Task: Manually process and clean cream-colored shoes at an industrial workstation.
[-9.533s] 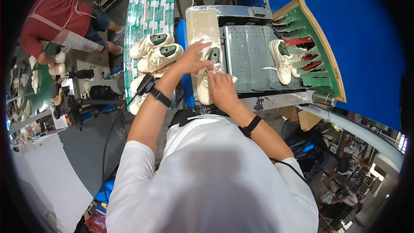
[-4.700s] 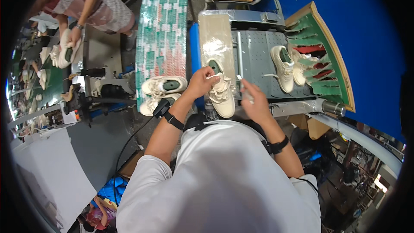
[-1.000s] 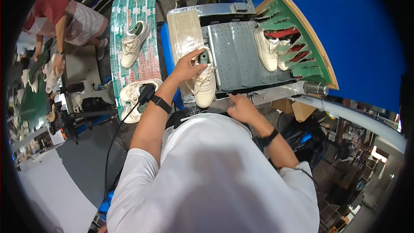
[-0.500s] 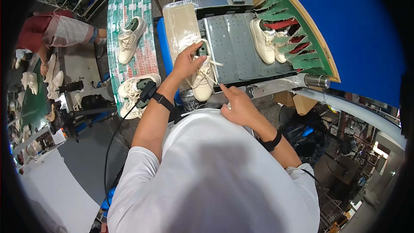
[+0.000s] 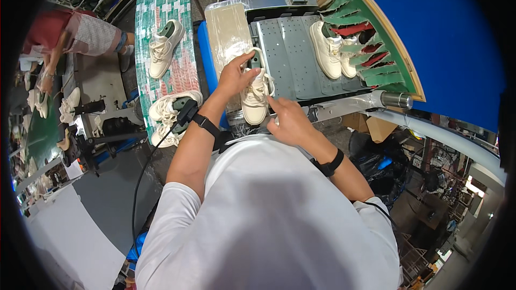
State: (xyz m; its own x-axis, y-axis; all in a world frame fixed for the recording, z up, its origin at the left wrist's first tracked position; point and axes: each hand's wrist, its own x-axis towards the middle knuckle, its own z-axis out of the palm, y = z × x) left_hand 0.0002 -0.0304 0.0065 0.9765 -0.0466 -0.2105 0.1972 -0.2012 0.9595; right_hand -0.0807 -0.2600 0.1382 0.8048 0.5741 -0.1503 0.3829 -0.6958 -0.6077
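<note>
A cream lace-up sneaker (image 5: 255, 111) with a dark green last inside stands before me, toe toward my body, at the near end of the conveyor. My left hand (image 5: 236, 79) grips it by the collar, thumb and fingers on either side of the opening. Loose cream laces lie over its front. Beside the toe is my right hand (image 5: 293, 122), its index finger reaching to the shoe's right side by the laces. Thumb and index finger are apart; the other fingers are curled and partly hidden.
Two cream sneakers (image 5: 326, 52) stand on the grey conveyor plates (image 5: 290, 64) by a tunnel opening with green fabric strips (image 5: 384, 78). To the left, a wrapped board (image 5: 183, 72) carries more sneakers. A co-worker (image 5: 80, 35) handles shoes at the far left.
My right hand has moved left and up, its index finger now at the shoe's side. A lace end that stuck out to the right now lies closer to the shoe. The left hand keeps its grip.
</note>
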